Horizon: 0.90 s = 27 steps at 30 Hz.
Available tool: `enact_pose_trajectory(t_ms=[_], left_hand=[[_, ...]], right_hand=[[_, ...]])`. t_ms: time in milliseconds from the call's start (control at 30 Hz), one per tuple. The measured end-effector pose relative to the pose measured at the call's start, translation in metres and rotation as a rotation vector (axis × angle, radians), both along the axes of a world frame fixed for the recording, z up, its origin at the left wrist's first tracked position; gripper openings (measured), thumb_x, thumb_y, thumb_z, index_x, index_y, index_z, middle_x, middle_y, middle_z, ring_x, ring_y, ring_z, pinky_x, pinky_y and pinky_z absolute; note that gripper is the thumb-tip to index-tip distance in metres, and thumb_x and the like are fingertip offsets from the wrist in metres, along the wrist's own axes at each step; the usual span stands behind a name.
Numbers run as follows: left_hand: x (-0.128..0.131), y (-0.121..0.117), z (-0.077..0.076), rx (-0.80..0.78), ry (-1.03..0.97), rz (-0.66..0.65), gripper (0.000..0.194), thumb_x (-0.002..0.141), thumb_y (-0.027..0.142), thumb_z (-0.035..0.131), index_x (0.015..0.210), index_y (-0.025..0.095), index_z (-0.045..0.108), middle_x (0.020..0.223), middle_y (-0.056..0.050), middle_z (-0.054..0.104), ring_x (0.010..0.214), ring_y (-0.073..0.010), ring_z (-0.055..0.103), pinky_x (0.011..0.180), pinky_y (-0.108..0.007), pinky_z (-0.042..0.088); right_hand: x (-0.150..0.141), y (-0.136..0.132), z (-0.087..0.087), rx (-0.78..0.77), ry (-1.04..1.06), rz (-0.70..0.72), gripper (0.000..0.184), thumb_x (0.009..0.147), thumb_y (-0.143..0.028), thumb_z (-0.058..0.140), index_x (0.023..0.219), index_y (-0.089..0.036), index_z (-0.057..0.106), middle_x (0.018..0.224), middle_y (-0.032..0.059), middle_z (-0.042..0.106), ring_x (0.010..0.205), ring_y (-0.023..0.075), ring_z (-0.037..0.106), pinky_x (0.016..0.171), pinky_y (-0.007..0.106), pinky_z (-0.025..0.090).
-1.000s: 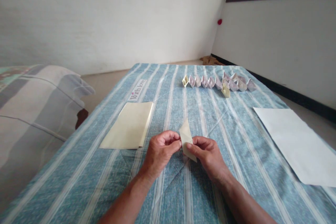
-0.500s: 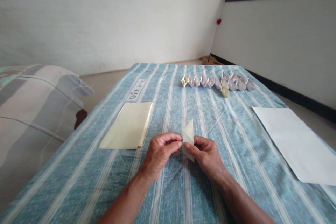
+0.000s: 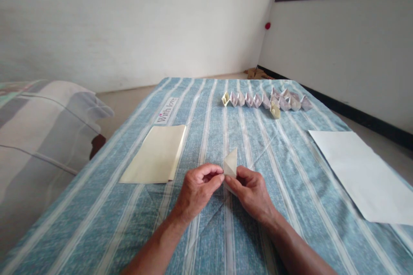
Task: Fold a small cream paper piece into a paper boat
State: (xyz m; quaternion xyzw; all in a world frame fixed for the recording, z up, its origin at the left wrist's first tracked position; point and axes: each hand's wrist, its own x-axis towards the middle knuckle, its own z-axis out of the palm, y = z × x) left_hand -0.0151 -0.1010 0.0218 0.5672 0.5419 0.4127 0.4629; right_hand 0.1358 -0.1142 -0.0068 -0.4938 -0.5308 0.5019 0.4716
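A small folded cream paper piece stands between my two hands over the blue striped cloth. My left hand pinches its left side with thumb and fingers closed. My right hand pinches its right side the same way. The lower part of the paper is hidden behind my fingers; a pointed tip sticks up above them.
A cream sheet lies flat to the left of my hands. A large white sheet lies at the right edge. A row of several folded paper shapes sits at the far end. A striped pillow is at the left.
The folded paper has been pulled wider and now stands lower between my fingers, its tip shorter than before. Both hands stay in nearly the same spot.
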Motion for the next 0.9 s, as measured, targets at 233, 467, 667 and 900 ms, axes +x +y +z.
enact_pose_trajectory(t_ms=[233, 467, 667, 900], left_hand=[[0.0008, -0.0008, 0.0045, -0.024, -0.009, -0.007, 0.013, 0.067, 0.031, 0.066, 0.07, 0.019, 0.071, 0.065, 0.001, 0.065, 0.063, -0.0147, 0.056, 0.062, -0.025, 0.044], [0.0, -0.0016, 0.0049, -0.213, -0.139, -0.03, 0.012, 0.067, 0.029, 0.069, 0.068, 0.017, 0.072, 0.058, 0.002, 0.059, 0.057, -0.0124, 0.049, 0.057, -0.024, 0.038], [-0.0009, -0.0003, 0.0018, -0.297, -0.266, -0.071, 0.013, 0.068, 0.028, 0.071, 0.071, 0.016, 0.073, 0.059, 0.001, 0.06, 0.057, -0.012, 0.05, 0.055, -0.024, 0.04], [-0.0005, -0.0012, 0.0016, -0.286, -0.279, -0.062, 0.01, 0.064, 0.024, 0.073, 0.071, 0.017, 0.073, 0.062, 0.002, 0.062, 0.057, -0.0109, 0.049, 0.056, -0.023, 0.039]], right_hand=[[0.0004, -0.0003, 0.0014, 0.066, -0.07, -0.015, 0.033, 0.08, -0.035, 0.061, 0.057, -0.018, 0.044, 0.059, -0.0055, 0.034, 0.055, 0.0089, 0.031, 0.05, 0.024, 0.024], [0.0, -0.0021, 0.0029, 0.095, -0.126, -0.022, 0.036, 0.081, -0.033, 0.062, 0.056, -0.019, 0.042, 0.058, -0.0056, 0.033, 0.054, 0.0092, 0.031, 0.049, 0.025, 0.024], [0.0002, -0.0028, 0.0032, 0.123, -0.129, 0.029, 0.027, 0.085, -0.033, 0.06, 0.064, -0.018, 0.054, 0.062, -0.0029, 0.044, 0.058, 0.0108, 0.04, 0.052, 0.025, 0.031], [0.0, -0.0036, 0.0065, 0.145, -0.107, 0.075, 0.022, 0.087, -0.032, 0.058, 0.074, -0.016, 0.064, 0.067, -0.0006, 0.053, 0.062, 0.0123, 0.046, 0.056, 0.026, 0.035]])
